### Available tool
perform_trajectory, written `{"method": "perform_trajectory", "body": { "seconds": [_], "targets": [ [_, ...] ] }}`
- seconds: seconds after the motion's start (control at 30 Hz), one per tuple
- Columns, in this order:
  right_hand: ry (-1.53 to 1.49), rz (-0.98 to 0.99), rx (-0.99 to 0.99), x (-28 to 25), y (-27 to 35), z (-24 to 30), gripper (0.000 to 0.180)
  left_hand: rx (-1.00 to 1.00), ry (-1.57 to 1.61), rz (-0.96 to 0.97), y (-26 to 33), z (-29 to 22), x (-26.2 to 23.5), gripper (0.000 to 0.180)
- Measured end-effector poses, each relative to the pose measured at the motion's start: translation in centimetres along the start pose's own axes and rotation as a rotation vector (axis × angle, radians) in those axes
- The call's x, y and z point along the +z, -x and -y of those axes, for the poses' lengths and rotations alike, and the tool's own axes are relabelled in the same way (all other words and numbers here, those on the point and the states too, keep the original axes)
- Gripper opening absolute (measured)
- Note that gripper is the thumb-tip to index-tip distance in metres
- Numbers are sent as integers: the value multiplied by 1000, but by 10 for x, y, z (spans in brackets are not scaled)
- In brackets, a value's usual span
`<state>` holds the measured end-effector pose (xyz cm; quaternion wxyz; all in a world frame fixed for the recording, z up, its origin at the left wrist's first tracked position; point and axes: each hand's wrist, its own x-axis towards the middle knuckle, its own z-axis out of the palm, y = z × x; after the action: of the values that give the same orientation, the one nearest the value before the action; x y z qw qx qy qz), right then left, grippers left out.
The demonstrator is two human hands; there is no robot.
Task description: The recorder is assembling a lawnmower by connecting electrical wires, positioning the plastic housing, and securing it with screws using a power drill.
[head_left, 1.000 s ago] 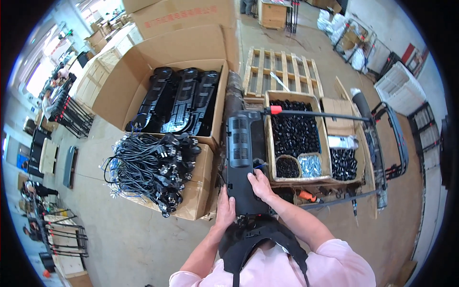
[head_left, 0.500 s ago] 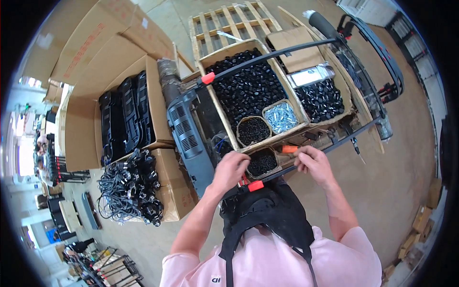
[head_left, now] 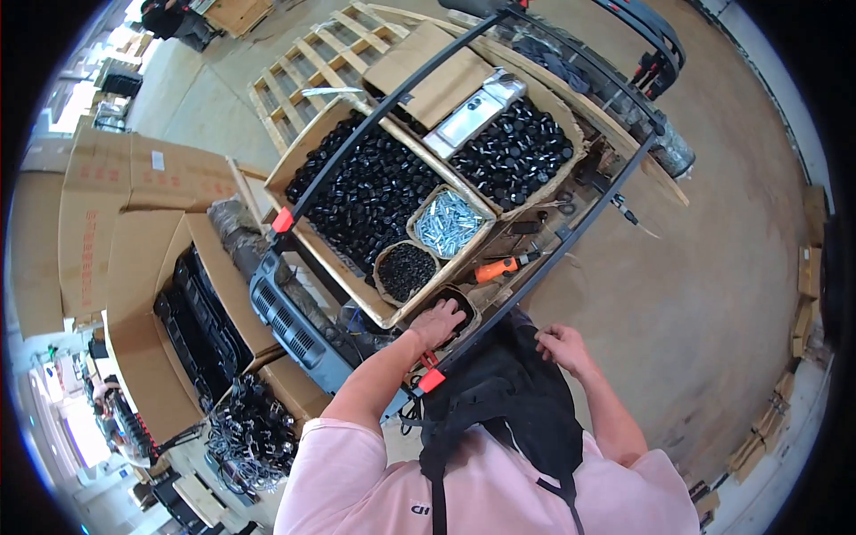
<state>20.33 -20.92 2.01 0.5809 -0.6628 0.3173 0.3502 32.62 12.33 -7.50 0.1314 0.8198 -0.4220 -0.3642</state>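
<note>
Left hand is down in a small round container of dark small parts at the near edge of the rack's surface, fingers curled into the contents. Cannot tell whether anything is actually pinched; the fingertips are hidden in the pile.

Right hand rests on the black apron just beside the black frame bar, grip loosely closed with nothing visible in it, probably bracing while the left digs.

Bins sit in a row within reach: black screw bowl, silver bolt bowl, and a big crate of black caps behind. An orange-handled tool lies beside the container. A grey panel lies below the rack.
</note>
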Motion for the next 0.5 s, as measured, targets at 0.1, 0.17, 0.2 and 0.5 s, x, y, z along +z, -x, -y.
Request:
{"method": "perform_trajectory", "body": {
  "seconds": [0.1,0.17,0.2,0.5],
  "targets": [
    [-80,27,63,21,-50,-12,26,-19,-45,89,-7,10,6,37],
    [-102,62,55,35,-83,-12,24,-4,-29,37,-11,16,7,26],
    [-109,59,39,37,-94,-12,24,-9,53,-6,-14,16,5,23],
    [-615,71,142,112,-217,14,23,-589,1083,49,-14,33,10,21]
  ]
}}
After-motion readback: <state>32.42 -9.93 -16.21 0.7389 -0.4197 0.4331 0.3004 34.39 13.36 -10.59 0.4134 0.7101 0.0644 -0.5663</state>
